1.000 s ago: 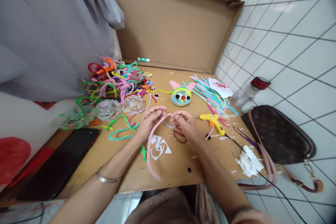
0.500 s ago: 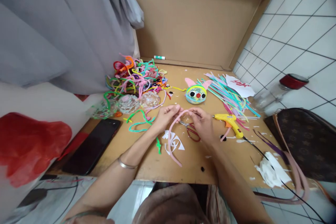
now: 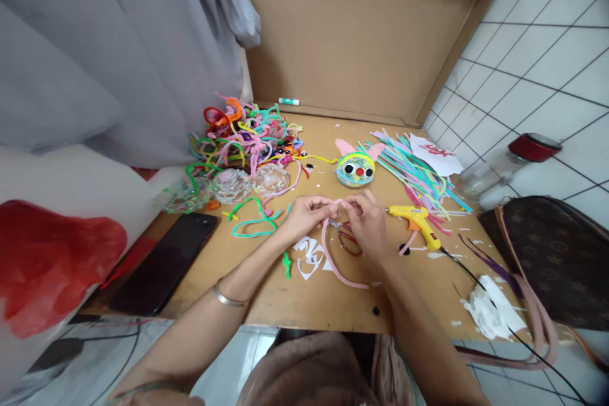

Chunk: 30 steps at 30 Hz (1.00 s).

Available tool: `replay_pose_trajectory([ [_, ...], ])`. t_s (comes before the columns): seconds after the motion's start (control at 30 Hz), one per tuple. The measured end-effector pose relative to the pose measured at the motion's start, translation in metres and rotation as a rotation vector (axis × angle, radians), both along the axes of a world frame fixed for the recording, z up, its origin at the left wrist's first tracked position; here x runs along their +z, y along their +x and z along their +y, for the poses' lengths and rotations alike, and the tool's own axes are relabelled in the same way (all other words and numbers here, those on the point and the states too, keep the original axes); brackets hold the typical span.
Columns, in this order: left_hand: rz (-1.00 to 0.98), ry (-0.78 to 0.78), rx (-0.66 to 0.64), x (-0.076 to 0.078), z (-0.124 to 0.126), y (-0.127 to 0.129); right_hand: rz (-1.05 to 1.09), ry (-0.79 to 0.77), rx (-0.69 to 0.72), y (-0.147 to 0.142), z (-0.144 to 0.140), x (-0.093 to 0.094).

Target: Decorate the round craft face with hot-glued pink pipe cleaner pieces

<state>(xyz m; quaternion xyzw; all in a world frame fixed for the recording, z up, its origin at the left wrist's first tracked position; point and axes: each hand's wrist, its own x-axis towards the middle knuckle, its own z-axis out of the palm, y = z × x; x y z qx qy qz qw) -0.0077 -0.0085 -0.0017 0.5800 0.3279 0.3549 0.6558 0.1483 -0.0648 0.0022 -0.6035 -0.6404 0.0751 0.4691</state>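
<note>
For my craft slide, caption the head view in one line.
Left hand and right hand pinch a pink pipe cleaner near a yellow glue gun and an eared ball.

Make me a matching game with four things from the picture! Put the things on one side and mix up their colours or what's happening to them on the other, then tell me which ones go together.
Things:
1. pink pipe cleaner
2. glue gun
3. phone
4. bottle lid

Clues:
A. red
B. black, lying flat
C. held by the left hand and the right hand
D. yellow

Right pairs: 1-C, 2-D, 3-B, 4-A
</note>
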Motion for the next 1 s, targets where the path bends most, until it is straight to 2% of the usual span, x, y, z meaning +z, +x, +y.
replay_pose_trajectory([
  [0.1,-0.031,-0.014,0.029,-0.001,0.002,0.001,0.120,-0.040,0.051,0.002,0.002,-0.001],
  [0.27,-0.062,0.003,0.067,-0.002,0.004,0.002,0.695,-0.293,0.134,0.003,0.004,0.000],
  [0.4,-0.049,-0.002,0.053,-0.003,0.005,0.001,0.941,-0.328,0.166,0.002,0.005,0.003],
  [0.63,-0.045,-0.053,0.031,-0.006,0.006,0.002,1.010,-0.217,0.152,0.001,0.006,0.004],
  [1.0,-0.048,-0.085,0.038,-0.013,0.004,0.005,1.003,-0.166,0.169,-0.005,0.008,-0.005],
])
